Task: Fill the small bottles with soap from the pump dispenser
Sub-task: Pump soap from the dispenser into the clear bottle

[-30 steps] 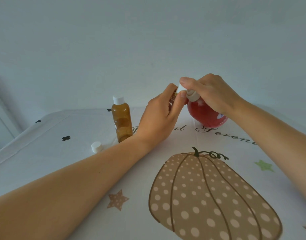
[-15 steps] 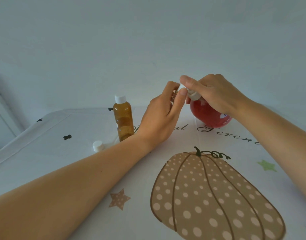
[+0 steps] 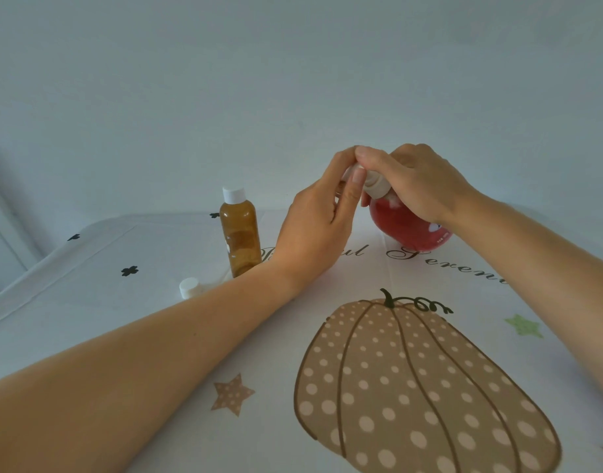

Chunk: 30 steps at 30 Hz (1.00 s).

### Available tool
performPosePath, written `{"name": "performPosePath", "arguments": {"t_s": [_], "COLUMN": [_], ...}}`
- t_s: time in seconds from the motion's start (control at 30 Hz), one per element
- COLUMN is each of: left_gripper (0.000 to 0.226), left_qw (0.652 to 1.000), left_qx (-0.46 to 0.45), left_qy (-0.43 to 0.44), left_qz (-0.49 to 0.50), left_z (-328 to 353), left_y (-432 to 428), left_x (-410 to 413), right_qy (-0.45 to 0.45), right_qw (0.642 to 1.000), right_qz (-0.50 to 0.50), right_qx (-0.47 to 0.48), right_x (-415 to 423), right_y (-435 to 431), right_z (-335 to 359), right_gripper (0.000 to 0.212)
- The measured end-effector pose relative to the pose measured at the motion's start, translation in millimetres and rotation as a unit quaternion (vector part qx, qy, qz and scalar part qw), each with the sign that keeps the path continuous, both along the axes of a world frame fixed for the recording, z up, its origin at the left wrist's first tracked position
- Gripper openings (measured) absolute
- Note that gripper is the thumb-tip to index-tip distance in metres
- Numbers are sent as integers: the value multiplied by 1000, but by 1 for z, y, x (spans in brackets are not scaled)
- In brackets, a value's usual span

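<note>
Hands at the filling station, head view. The left hand (image 3: 318, 230) grasps the open small bottle (image 3: 339, 191), its fingers curled round it so closely that only a brownish sliver, probably the neck, shows between them. The right hand (image 3: 419, 186) is wrapped over the white pump head (image 3: 375, 181) of the red pump dispenser (image 3: 407, 230), forefinger laid along the top.

Change over the last second: the left fingertips rise from a little below the spout until they touch the tip of the right forefinger, at twelve o'clock of the left palm, and the gap seen half a second ago is gone. The spout and the bottle mouth are now both covered. The dispenser body stands on the tablecloth (image 3: 122, 302) as before, at three o'clock of the left hand.

Reading: bottle mouth and spout appear brought together for a stroke of the pump; whether soap is flowing cannot be told.

Surroundings: a second amber bottle (image 3: 240, 233), capped and upright, holds its place at nine o'clock of the left hand. A loose white cap (image 3: 189, 288), presumably the held bottle's, lies at seven o'clock of that bottle. The printed pumpkin (image 3: 426, 387) fills the cloth at six o'clock of both hands.
</note>
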<state>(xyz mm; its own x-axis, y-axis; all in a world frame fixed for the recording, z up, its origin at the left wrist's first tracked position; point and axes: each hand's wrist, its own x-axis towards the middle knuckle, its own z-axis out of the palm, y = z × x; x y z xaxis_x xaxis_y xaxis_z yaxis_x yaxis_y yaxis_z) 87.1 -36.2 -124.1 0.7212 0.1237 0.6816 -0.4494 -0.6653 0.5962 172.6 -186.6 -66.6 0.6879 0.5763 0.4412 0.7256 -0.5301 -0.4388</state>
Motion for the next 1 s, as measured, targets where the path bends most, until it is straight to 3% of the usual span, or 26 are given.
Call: {"name": "performPosePath", "arguments": {"t_s": [0.23,0.4,0.53,0.63,0.7,0.83,0.93,1.0], "left_gripper": [36,40,38,36,34,30,30,34], "left_qw": [1000,999,994,989,987,980,979,985], "left_qx": [-2,-28,-78,-115,-134,-185,-186,-162], "left_qy": [18,-17,-63,-76,-76,-28,4,15], "left_qz": [-14,-34,-39,-46,-48,-70,-82,-61], "left_z": [1,2,6,9,10,9,9,8], "left_y": [2,-3,-5,-8,-11,-10,-9,-9], "left_x": [-1,-5,-6,-8,-10,-12,-13,-12], "right_qy": [21,72,88,98,80,-23,-114,-128], "right_qw": [999,992,980,974,972,965,962,965], "right_qz": [19,53,98,118,113,118,118,116], "right_qx": [16,87,150,166,189,234,218,198], "right_x": [3,-2,-10,-11,-11,-15,-8,-1], "right_y": [-2,-3,6,11,11,11,11,7], "right_z": [-3,-4,-8,-9,-10,-12,-19,-23], "right_gripper": [78,79,102,104,89,29,28,30]}}
